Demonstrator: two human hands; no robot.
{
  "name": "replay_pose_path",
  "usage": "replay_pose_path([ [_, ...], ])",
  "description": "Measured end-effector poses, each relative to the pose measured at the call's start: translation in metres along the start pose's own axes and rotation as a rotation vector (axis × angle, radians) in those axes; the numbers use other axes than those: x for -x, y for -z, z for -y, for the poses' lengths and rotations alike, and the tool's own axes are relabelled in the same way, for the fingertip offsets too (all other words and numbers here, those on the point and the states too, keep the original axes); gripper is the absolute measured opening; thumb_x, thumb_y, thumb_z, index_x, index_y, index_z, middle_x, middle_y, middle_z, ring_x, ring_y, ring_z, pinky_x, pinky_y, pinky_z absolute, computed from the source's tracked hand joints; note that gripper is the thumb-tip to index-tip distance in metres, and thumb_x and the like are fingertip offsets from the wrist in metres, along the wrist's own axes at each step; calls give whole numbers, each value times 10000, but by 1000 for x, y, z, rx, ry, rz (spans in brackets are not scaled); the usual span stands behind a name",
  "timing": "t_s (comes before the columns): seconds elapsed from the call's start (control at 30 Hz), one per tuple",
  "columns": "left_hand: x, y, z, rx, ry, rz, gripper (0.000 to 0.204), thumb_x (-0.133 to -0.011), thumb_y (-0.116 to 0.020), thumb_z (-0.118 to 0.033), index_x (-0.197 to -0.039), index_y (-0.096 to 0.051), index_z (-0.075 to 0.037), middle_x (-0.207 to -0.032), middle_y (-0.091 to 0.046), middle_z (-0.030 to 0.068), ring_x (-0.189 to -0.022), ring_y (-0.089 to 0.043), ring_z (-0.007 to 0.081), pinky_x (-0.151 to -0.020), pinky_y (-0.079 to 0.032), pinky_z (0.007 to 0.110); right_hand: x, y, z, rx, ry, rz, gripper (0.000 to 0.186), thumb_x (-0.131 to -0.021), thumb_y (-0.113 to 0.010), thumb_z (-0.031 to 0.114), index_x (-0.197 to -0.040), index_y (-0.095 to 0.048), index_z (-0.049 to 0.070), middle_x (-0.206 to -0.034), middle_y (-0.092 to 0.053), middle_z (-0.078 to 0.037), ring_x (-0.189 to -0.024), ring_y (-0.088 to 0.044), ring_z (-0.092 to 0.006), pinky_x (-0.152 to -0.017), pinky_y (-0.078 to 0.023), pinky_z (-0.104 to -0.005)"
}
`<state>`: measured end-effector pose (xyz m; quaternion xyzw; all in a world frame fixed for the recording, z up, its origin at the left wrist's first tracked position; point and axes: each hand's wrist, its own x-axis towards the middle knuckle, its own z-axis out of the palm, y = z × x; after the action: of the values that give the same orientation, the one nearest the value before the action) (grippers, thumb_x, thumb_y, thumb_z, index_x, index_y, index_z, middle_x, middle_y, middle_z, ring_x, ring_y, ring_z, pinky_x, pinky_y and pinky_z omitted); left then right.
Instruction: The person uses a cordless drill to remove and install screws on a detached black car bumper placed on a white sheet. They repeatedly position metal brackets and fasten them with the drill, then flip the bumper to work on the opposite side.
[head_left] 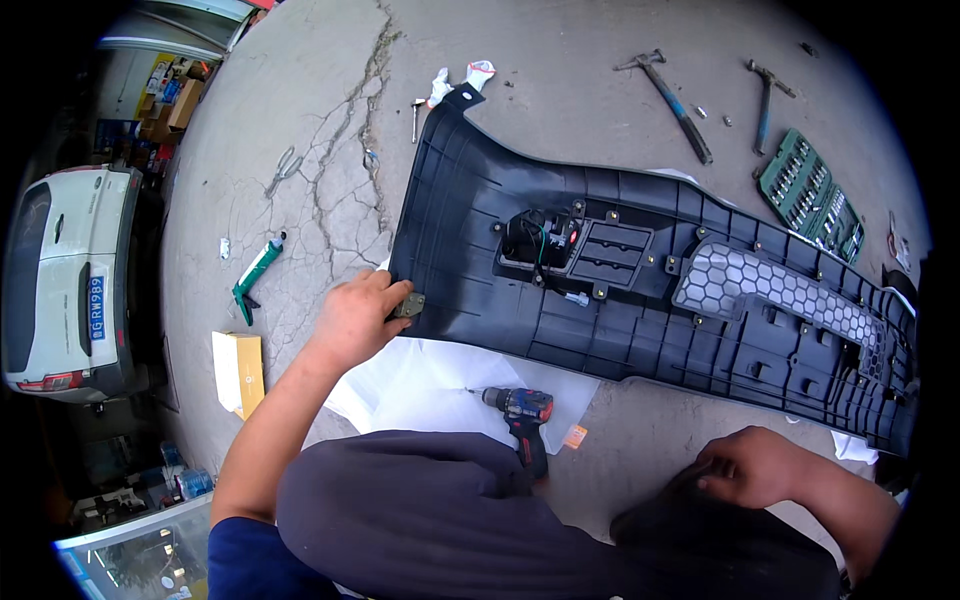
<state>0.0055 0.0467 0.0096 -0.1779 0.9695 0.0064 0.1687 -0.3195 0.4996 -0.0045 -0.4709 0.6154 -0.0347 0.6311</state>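
Observation:
A long black plastic trim panel (pixel 480 300) lies on the floor with its ribbed inner side up. At its near left corner my left hand (pixel 360 315) is closed, fingertips pressed on a small olive metal bracket (pixel 412 304) at the panel's edge. A wired part (pixel 538 238) sits in an opening in the panel, with a loose connector beside it. My right hand (pixel 752 468) rests over my dark-trousered knee, its fingers curled; what they hold, if anything, is hidden. Between my legs and the panel a cordless drill (pixel 520 412) lies partly on white sheeting (pixel 420 385).
Left on the cracked concrete lie a green caulking gun (pixel 260 275), scissors (pixel 284 172) and a yellow-white box (pixel 238 372). Beyond the panel are two hammers (pixel 680 115) (pixel 766 105), a green socket set (pixel 806 185) and white gloves (pixel 480 73). A white vehicle (pixel 75 270) stands far left.

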Motion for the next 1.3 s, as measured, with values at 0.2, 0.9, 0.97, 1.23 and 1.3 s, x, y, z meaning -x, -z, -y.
replay_pose_path([
  [0.2, 4, -3, 8, 161, 47, -78, 658, -781, -938, -197, -1381, -678, -123, -1007, -656, 110, -1006, -681, 358, -880, -579, 473, -114, -23, 51, -39, 9, 231, 465, -1025, -696, 442, -1273, -765, 55, -1111, -810, -192, -1095, -766, -380, -980, -597, -470],
  [0.9, 22, -126, -16, 1316, 647, -529, 194, -1003, -821, -86, -1119, -689, -5, -933, -704, -21, -819, -586, 33, -737, -484, 225, -298, -226, 117, -560, -394, -687, 603, -767, -963, 367, -1128, -683, -26, -1121, -682, -203, -1064, -700, -398, -927, -580, -480],
  [0.97, 20, -133, -16, 1292, 625, -559, 199, -990, -835, -91, -1081, -677, -11, -922, -707, -16, -819, -587, 32, -735, -488, 227, -287, -215, 112, -528, -320, -709, 605, -766, -964, 358, -1137, -684, -29, -1107, -678, -200, -1047, -698, -391, -908, -581, -478],
  [1.23, 20, -159, -26, 1166, 580, -838, 319, -850, -886, -32, -1110, -705, 3, -935, -757, 64, -802, -695, 130, -763, -557, 286, -259, -147, 95, -1254, -335, -137, 399, -943, -877, 235, -1225, -696, 19, -1035, -720, -56, -872, -661, -154, -798, -548, -334],
  [1.3, 18, -156, -21, 1174, 499, -815, 355, -898, -868, -26, -1197, -691, 49, -993, -759, 74, -895, -690, 117, -840, -556, 282, -240, -126, 101, -1335, -309, 13, 375, -972, -851, 192, -1275, -697, 33, -1028, -733, -30, -855, -650, -113, -788, -534, -295],
])
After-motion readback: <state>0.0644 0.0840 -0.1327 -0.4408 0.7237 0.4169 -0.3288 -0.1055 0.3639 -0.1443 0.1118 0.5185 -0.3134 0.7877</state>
